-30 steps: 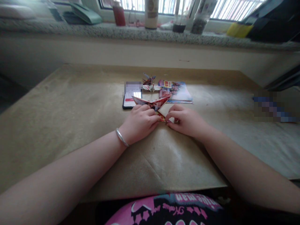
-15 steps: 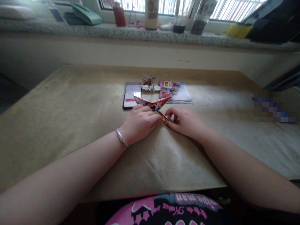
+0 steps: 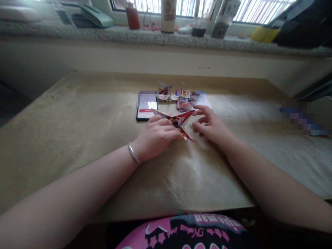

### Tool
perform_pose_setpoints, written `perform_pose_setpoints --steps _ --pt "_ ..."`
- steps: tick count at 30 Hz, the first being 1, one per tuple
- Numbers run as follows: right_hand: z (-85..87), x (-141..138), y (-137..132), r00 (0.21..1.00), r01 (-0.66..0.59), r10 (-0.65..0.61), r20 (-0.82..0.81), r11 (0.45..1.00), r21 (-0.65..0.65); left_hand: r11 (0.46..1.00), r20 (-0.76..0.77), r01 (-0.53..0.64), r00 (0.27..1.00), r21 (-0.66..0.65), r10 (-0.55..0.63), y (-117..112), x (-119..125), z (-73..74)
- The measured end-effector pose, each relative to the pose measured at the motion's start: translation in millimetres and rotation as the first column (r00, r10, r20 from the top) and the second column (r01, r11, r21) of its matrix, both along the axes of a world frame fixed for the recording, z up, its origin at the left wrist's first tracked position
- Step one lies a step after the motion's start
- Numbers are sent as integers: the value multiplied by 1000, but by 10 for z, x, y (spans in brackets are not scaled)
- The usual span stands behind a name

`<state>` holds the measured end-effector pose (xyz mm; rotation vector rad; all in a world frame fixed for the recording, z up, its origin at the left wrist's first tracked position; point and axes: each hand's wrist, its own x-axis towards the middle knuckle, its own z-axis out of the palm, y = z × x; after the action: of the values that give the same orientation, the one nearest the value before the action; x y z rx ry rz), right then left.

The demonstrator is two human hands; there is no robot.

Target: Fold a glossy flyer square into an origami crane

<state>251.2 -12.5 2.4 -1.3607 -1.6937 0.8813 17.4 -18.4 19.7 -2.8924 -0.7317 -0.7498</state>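
Folded paper piece [image 3: 181, 119]: located at centre of frame, above the tabletop or resting on it (contact hidden by the hand). Glossy red print is shown; 2 pointed flaps are spread upward, and 1 point is directed to the lower right. It is pinched by the left hand [image 3: 158, 136], thumb toward the viewer, fingers behind. The right hand [image 3: 212, 126] is judged released: fingers loosely curled and parted, index fingertip close to the right upper flap. Whether the flap is touched cannot be told.

Handling (judged): very light; springy at the creases, thin and easily bent at the points; slightly slippery if coated. Hold is best taken at the layered middle, with flaps moved by their edges under light pressure; tips may be crumpled or torn.

Just beyond, a smartphone [image 3: 147, 106] is seen lying left of the piece; a pale folded paper figure [image 3: 168, 98] and a darker folded paper figure [image 3: 165, 90] are set behind it, and a stack of printed sheets [image 3: 201, 99] to the right. A silver bangle [image 3: 134, 153] is worn on the left wrist. Bottles are lined along the speckled windowsill [image 3: 103, 33], top of frame.
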Motion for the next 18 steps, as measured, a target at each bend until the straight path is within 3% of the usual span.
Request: perform_pose_setpoints --steps 4,9,14,18 --pt "26 1 -14 995 -97 96 12 990 104 999 -29 41 999 -4 -41 -10 7 22" --pt "35 -32 -31 992 -116 107 68 982 150 1000 -8 11 1000 -16 -11 29 -7 4" --pt "25 -27 -24 984 -163 155 90 983 87 988 55 -144 988 -56 147 16 9 -21" --pt "36 -11 -16 989 -110 100 113 991 82 950 60 -284 954 -132 294 -20 26 -41"
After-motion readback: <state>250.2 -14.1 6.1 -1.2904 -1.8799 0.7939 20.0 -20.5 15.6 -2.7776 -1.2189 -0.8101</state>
